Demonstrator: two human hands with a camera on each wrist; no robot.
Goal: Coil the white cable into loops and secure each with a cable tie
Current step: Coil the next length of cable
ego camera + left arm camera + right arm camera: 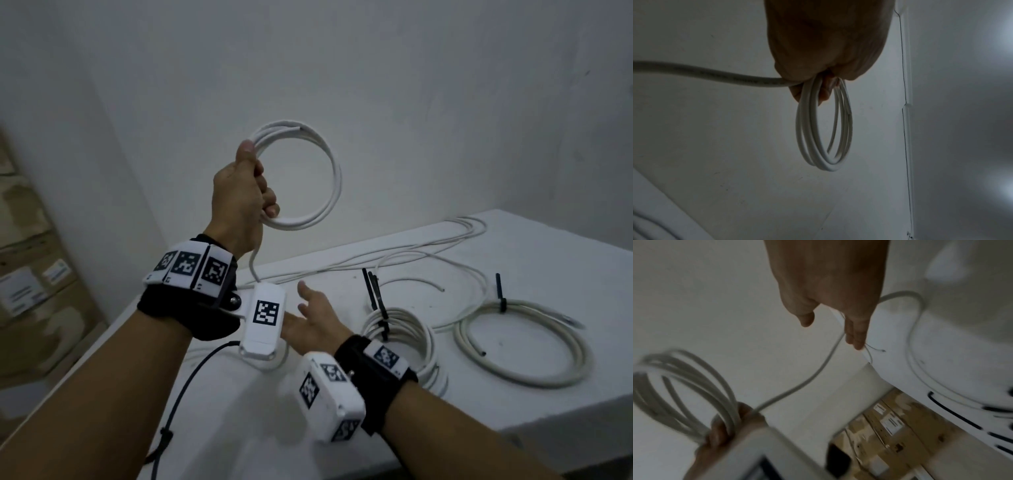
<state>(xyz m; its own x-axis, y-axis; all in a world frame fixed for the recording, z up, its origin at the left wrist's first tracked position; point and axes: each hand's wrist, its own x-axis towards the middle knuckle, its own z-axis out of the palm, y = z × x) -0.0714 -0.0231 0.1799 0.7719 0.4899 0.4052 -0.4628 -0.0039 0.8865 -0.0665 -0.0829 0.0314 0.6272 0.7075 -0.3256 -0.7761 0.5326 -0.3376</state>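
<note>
Strapped to both my wrists are white camera boxes [262, 320] with square black-and-white code tags on them — no words I can read, only the patterns. From the left box a black lead [178, 394] hangs down past my forearm. My left hand [241, 195] is raised in front of the wall [411, 85], fingers curled tight round a coil [301, 174] of white cable, several loops bunched in my fist with the thumb up along the top; in the left wrist view the loops hang out of the fist, and one strand runs off sideways from the grip. That loose strand [254, 265] drops from under my hand toward the table [548, 394]. My right hand [317, 318] is low over the table with palm up, fingers straight and relaxed, holding nothing; the right wrist view is blurred, but the fingers point down close by the slack cable. More slack cable [428, 246] trails along the far edge of the table. Two finished coils lie to my right: a near coil [411, 339] just beside my right wrist, with black ties [375, 298] sticking up from it, and a far coil [524, 342] further right, cinched by one black tie [500, 291]. Stacked cardboard boxes [30, 274] stand at the left against the wall, with pale labels whose print is too small to read — I cannot tell what is in them.
</note>
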